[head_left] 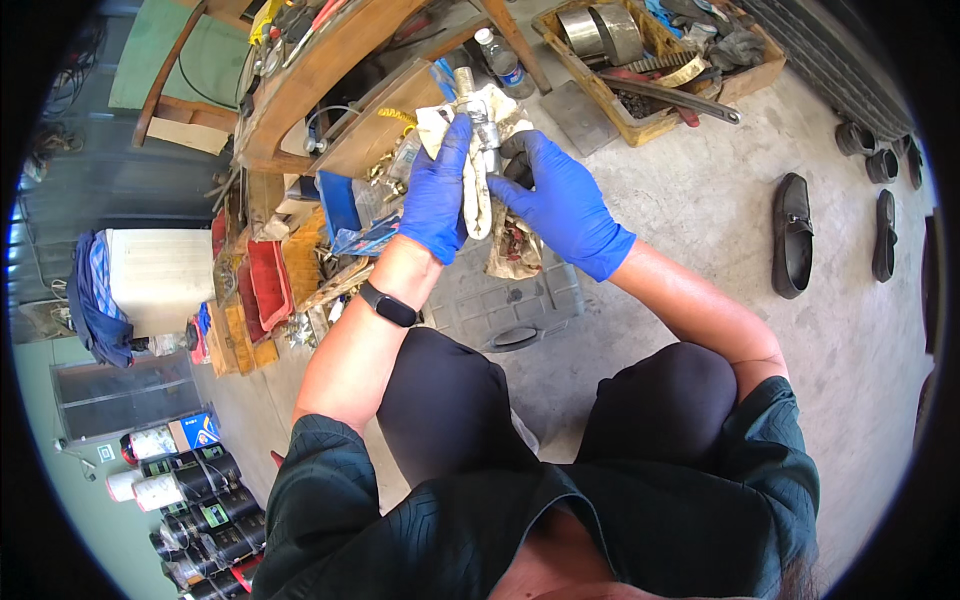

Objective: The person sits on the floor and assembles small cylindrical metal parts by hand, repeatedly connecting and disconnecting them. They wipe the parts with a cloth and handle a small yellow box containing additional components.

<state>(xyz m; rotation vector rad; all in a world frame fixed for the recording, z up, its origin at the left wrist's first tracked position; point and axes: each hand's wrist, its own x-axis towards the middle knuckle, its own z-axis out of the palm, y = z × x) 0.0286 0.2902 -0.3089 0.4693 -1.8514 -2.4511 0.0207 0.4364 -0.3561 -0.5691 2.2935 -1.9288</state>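
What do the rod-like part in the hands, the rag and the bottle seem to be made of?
Part: probably steel, greyish and worn, with bright glints. Rag: likely cotton cloth, matte off-white, with soft folds and dark stains. Bottle: apparently clear plastic, see-through and glossy.

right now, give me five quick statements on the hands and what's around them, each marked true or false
1. The left hand and right hand wear blue gloves. True.
2. The right wrist bears a dark band. False: the dark band is on the left wrist.
3. The hands hold a metal part together with whitish cloth. True.
4. The clear bottle has a black cap. False: the clear bottle has a white cap.
5. A black shoe is on the floor. True.
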